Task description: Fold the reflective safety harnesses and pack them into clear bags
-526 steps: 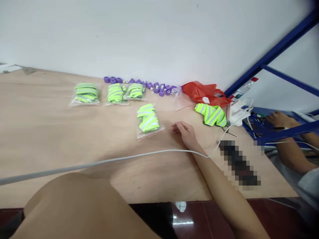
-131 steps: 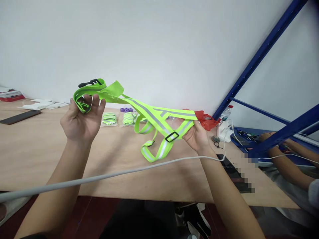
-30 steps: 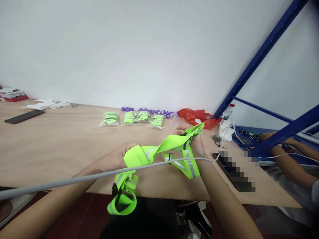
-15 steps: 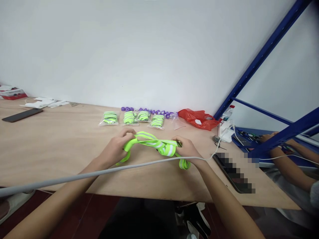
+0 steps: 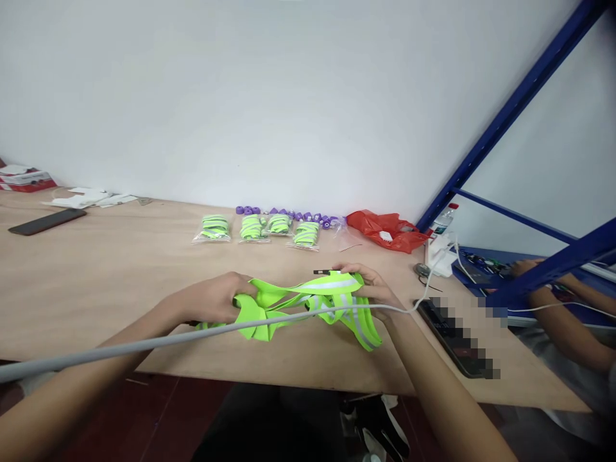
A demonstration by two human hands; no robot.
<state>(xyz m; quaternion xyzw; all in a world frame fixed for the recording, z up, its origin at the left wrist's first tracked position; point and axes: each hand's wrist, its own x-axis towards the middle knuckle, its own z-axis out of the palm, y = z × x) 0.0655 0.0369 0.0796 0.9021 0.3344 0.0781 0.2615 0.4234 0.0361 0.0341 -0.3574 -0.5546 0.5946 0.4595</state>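
A neon-yellow reflective strap [image 5: 332,285] with silver stripes stretches in loose loops between my two hands above the table. My left hand [image 5: 216,298] is closed around its left end, where folds hang below the fingers. At the other end, my right hand [image 5: 373,289] grips the strap, with loops drooping under it. A black buckle [image 5: 322,272] sticks out by the right fingertips. Behind the hands lie several clear bags of folded neon straps, among them one bag [image 5: 215,228] at the left and another [image 5: 306,235] at the right.
Purple rolls [image 5: 248,210] and a red plastic bag [image 5: 387,231] lie along the wall. A phone [image 5: 452,337] rests at the right. A white cable [image 5: 144,343] crosses in front of my arms. Beyond the blue frame [image 5: 510,122] another person's arms [image 5: 553,308] show.
My left hand has moved left and slightly down. The strap has spread out, with wider loops under my right hand, and a black buckle now shows beside it.
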